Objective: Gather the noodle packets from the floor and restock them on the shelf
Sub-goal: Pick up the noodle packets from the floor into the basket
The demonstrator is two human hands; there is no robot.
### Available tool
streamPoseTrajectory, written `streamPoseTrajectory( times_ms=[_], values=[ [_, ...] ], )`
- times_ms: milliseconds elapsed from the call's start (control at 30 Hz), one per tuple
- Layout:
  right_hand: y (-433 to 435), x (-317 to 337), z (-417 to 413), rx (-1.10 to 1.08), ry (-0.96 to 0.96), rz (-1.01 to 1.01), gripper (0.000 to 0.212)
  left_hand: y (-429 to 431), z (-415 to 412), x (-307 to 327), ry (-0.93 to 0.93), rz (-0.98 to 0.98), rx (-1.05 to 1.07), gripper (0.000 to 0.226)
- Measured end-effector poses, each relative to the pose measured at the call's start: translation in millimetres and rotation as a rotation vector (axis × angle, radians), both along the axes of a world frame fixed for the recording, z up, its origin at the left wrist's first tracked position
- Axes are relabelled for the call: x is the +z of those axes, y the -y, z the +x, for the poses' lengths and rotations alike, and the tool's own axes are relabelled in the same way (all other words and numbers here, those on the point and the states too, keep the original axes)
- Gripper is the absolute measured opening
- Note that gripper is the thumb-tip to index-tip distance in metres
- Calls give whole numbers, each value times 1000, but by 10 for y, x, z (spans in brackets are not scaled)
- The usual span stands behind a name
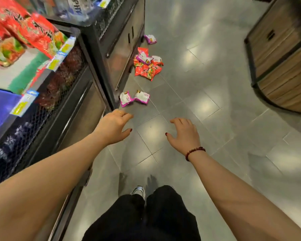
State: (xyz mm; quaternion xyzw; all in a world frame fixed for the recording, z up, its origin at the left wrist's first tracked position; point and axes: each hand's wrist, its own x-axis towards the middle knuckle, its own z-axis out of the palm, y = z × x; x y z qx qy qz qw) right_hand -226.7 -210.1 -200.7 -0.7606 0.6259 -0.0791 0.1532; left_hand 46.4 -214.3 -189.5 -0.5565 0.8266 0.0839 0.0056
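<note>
Your fingers [127, 116] hang apart and loosely curled, holding nothing. The left hand [114, 126] and right hand [183, 134] are stretched low over the floor [207, 105], apparently poised to scoop. The packets lie well ahead along the foot of the shelf [73, 70]. A pink-and-white pair [134, 99] is nearest, a red heap [148, 64] lies beyond it, and one stray [150, 39] is farthest. They look small, glossy and crumpled, several overlapping. Similar red stock [24, 32] fills the shelf above.
</note>
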Motion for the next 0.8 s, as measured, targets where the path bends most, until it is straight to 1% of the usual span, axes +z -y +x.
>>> streamPoseTrajectory(
  times_ms=[233,433,600,800],
  values=[
    [1326,-43,-305,5,-34,-11,46,1290,-338,2,-79,-6,44,53],
    [2724,-33,-699,19,-30,-18,46,2530,-779,-38,-67,23,101,56],
    [3711,32,-977,56,-42,-10,46,3413,-1131,4,-123,38,149,54],
    [4736,-2,-1120,44,8,-8,46,4421,-1234,-119,-74,82,165,56]
  ],
)
